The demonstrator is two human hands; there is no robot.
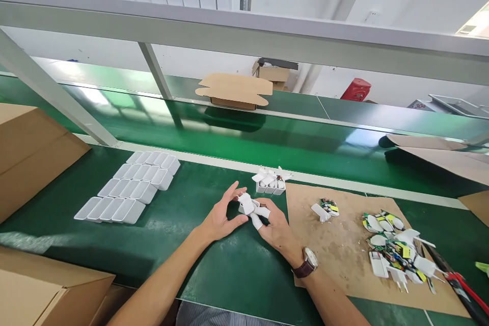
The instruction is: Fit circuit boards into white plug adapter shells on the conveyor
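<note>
Between my two hands, over the green bench top, is a small white plastic adapter case (247,205). My left hand (222,218) curves round its left side, with thumb and fingertips against it. My right hand (275,224) grips it from the right; white covers sit on some of its fingertips. Fingers partly hide what is inside the case. Just beyond stands a small group of white cases (270,188) with white parts and wires sticking out of their tops. Rows of open white cases (128,186) are lined up to the left.
On the right, a brown cardboard sheet (328,265) carries a circuit board (329,207) and a pile of boards and white plug parts (401,254). Red-and-black handled pliers (458,285) lie at its edge. Cardboard boxes (49,285) flank the left side. A metal frame bar (244,35) crosses ahead.
</note>
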